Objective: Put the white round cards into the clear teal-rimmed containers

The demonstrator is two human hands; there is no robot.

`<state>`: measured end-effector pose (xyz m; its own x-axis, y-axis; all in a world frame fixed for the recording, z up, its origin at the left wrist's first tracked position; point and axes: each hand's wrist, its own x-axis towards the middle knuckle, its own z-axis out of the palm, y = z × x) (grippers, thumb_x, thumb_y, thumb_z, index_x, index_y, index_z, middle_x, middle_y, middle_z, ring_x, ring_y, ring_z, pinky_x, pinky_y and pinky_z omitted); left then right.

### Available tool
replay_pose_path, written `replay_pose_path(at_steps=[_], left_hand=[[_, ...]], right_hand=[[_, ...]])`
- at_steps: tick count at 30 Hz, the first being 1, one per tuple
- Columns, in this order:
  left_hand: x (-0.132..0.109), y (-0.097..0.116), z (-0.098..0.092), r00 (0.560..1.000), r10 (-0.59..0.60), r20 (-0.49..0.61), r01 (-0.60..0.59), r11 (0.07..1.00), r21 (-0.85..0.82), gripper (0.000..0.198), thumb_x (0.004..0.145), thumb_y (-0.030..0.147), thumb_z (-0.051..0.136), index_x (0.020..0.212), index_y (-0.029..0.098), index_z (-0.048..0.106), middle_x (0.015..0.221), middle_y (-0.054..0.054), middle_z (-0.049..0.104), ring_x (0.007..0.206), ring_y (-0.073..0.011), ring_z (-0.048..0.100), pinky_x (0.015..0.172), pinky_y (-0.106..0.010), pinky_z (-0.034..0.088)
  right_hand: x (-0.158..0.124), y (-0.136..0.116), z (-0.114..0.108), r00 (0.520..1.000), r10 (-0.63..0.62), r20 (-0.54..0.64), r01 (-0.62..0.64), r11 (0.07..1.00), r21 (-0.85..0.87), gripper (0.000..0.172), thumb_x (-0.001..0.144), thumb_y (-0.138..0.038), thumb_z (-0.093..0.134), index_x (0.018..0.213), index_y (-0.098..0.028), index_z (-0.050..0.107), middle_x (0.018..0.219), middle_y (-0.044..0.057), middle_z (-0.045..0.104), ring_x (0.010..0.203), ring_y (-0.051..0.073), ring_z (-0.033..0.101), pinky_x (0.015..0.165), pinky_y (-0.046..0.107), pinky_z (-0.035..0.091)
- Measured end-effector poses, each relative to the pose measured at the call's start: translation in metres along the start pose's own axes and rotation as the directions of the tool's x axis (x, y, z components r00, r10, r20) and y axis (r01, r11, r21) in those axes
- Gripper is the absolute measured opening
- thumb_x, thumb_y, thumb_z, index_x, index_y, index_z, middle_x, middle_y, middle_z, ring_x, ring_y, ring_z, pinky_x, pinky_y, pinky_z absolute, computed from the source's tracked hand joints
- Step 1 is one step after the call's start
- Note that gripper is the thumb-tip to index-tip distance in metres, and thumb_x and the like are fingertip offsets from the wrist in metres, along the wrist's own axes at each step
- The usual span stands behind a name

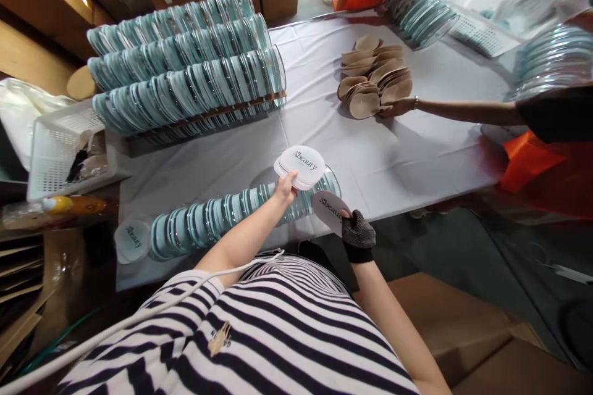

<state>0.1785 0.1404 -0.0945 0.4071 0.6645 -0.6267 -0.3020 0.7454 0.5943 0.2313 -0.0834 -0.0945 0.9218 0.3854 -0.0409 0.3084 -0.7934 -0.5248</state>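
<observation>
My bare left hand (287, 189) is closed on a small stack of white round cards (303, 163) printed "beauty". A single round card (328, 208) with the same print is pinched in my right hand (359, 231), which wears a dark knitted glove. That card is tilted and held just right of and below the stack. Under my left hand and forearm, a long row of pale blue-green round glass pieces (204, 222) lies along the table's near edge. Another printed round card (132, 241) rests at the row's left end.
Several rows of similar glass pieces (194, 86) fill the table's far left, beside a white basket (46, 154). A co-worker's hand (397, 107) touches brown oval pads (364, 103). Another person handles glass pieces (424, 18) near a white crate (482, 31). Cardboard (445, 315) lies below right.
</observation>
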Motion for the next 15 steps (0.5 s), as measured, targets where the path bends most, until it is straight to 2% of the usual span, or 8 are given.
replay_pose_path(at_steps=[3, 5, 7, 10, 12, 15], left_hand=[[-0.008, 0.002, 0.003, 1.0, 0.002, -0.011, -0.002, 1.0, 0.012, 0.034, 0.077, 0.006, 0.066, 0.11, 0.015, 0.067, 0.104, -0.008, 0.076, 0.11, -0.0247, 0.068, 0.1, -0.041, 0.054], [-0.019, 0.001, 0.004, 0.999, 0.029, 0.039, -0.031, 0.998, 0.062, 0.034, 0.076, 0.005, 0.067, 0.109, 0.014, 0.068, 0.102, -0.008, 0.076, 0.111, -0.0247, 0.068, 0.103, -0.04, 0.051], [-0.036, -0.001, 0.002, 0.99, 0.05, 0.134, -0.069, 0.987, 0.145, 0.032, 0.074, 0.005, 0.069, 0.105, 0.014, 0.07, 0.099, -0.008, 0.077, 0.112, -0.0254, 0.067, 0.106, -0.041, 0.048], [-0.064, -0.005, 0.001, 0.96, 0.069, 0.27, -0.136, 0.962, 0.239, 0.026, 0.073, 0.009, 0.073, 0.099, 0.015, 0.072, 0.1, -0.009, 0.076, 0.112, -0.028, 0.066, 0.108, -0.044, 0.046], [-0.078, -0.007, 0.001, 0.943, 0.079, 0.323, -0.168, 0.951, 0.258, 0.023, 0.074, 0.013, 0.074, 0.097, 0.016, 0.073, 0.103, -0.01, 0.076, 0.112, -0.0296, 0.066, 0.107, -0.045, 0.047], [-0.088, -0.008, 0.003, 0.941, 0.094, 0.326, -0.18, 0.953, 0.244, 0.02, 0.075, 0.016, 0.075, 0.095, 0.016, 0.073, 0.104, -0.012, 0.075, 0.111, -0.0312, 0.066, 0.106, -0.047, 0.047]], right_hand=[[0.01, 0.001, -0.016, 0.984, 0.149, -0.101, -0.103, 0.927, 0.361, 0.05, 0.085, -0.057, 0.046, 0.104, -0.015, 0.065, 0.097, 0.013, 0.069, 0.085, 0.023, 0.061, 0.073, 0.033, 0.046], [0.015, 0.001, -0.027, 0.976, 0.205, -0.078, -0.122, 0.804, 0.582, 0.056, 0.084, -0.055, 0.049, 0.121, -0.015, 0.061, 0.114, 0.014, 0.067, 0.098, 0.024, 0.062, 0.081, 0.036, 0.049], [0.019, -0.003, -0.033, 0.977, 0.213, -0.009, -0.145, 0.695, 0.704, 0.06, 0.084, -0.055, 0.052, 0.129, -0.015, 0.058, 0.12, 0.014, 0.065, 0.103, 0.024, 0.062, 0.086, 0.038, 0.049], [0.024, -0.013, -0.029, 0.98, 0.201, -0.004, -0.128, 0.642, 0.755, 0.06, 0.084, -0.055, 0.052, 0.128, -0.015, 0.058, 0.123, 0.013, 0.063, 0.107, 0.023, 0.061, 0.089, 0.038, 0.049], [0.027, -0.019, -0.02, 0.972, 0.23, -0.04, -0.126, 0.659, 0.741, 0.059, 0.084, -0.053, 0.051, 0.127, -0.014, 0.057, 0.123, 0.013, 0.063, 0.106, 0.022, 0.06, 0.09, 0.037, 0.049], [0.028, -0.023, -0.004, 0.955, 0.287, -0.078, -0.161, 0.72, 0.675, 0.056, 0.082, -0.052, 0.05, 0.124, -0.015, 0.056, 0.117, 0.012, 0.063, 0.101, 0.021, 0.06, 0.087, 0.034, 0.049]])
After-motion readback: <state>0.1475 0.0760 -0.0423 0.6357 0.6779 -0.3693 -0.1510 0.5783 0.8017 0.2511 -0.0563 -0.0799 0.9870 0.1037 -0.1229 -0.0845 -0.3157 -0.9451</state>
